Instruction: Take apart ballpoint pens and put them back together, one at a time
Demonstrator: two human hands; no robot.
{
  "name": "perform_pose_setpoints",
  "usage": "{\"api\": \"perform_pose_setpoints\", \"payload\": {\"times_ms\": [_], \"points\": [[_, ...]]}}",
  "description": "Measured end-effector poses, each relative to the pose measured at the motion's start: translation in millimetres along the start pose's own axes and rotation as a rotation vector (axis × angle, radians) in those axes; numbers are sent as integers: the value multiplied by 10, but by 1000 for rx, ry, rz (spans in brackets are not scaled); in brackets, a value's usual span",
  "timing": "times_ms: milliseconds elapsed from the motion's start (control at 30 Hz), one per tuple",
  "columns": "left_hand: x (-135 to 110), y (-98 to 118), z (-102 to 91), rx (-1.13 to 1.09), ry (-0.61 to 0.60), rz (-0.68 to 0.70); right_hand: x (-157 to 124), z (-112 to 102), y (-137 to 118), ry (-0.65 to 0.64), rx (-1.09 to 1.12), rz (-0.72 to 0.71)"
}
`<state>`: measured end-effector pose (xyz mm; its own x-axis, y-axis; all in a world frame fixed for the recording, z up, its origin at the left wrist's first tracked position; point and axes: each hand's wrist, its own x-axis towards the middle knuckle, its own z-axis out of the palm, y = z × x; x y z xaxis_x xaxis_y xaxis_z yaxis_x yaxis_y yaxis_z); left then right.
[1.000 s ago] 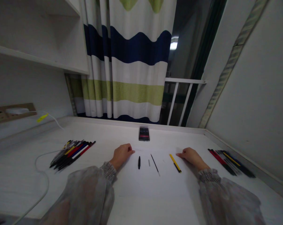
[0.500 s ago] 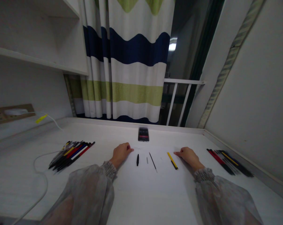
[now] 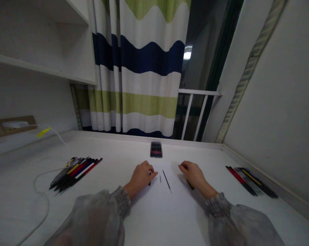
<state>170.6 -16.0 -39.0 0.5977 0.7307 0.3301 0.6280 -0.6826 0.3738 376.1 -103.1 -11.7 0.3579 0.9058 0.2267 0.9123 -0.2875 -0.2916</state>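
Pen parts lie in a row on the white desk (image 3: 154, 218). My left hand (image 3: 141, 177) has its fingers curled down onto a short black pen piece (image 3: 149, 182), most of which it hides. Just to the right lie a tiny grey spring (image 3: 160, 178) and a thin black refill (image 3: 167, 180), both untouched. My right hand (image 3: 193, 175) is curled over a yellow pen barrel (image 3: 190, 185), of which only the dark near end shows beneath the palm. Both wrists rest on the desk in grey sleeves.
A bundle of assorted pens (image 3: 73, 171) lies at the left, and a second row of pens (image 3: 250, 180) at the right by the wall. A small dark box (image 3: 156, 149) stands behind the parts. A white cable (image 3: 39, 191) loops at the left, and a striped curtain (image 3: 139, 68) hangs behind.
Both hands moved inward. The left hand slid right onto the black pen piece, and the right hand slid left over the yellow barrel.
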Motion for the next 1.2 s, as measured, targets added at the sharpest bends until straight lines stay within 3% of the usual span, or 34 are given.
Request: {"api": "perform_pose_setpoints", "payload": {"times_ms": [67, 200, 367, 667, 767, 900, 1033, 1200], "points": [[-27, 108, 55, 13, -18, 43, -102, 42, -199, -48, 14, -150], [-42, 225, 133, 41, -15, 60, -263, 98, -400, -121, -97, -213], [-28, 236, 146, 7, -44, 45, -299, 131, -387, -198, -167, -249], [-35, 182, 231, -39, -99, 147, -333, 196, -430, -179, -293, -253], [-33, 167, 280, -64, -61, 185, -329, 200, -440, -182, -343, -230], [16, 149, 284, -354, 85, 120, -326, 202, -469, -201, -364, -226], [80, 107, 256, -822, 171, -107, -311, 193, -479, -186, -348, -218], [112, 52, 192, -1285, 212, -271, -294, 152, -449, -79, -87, -194]]}}
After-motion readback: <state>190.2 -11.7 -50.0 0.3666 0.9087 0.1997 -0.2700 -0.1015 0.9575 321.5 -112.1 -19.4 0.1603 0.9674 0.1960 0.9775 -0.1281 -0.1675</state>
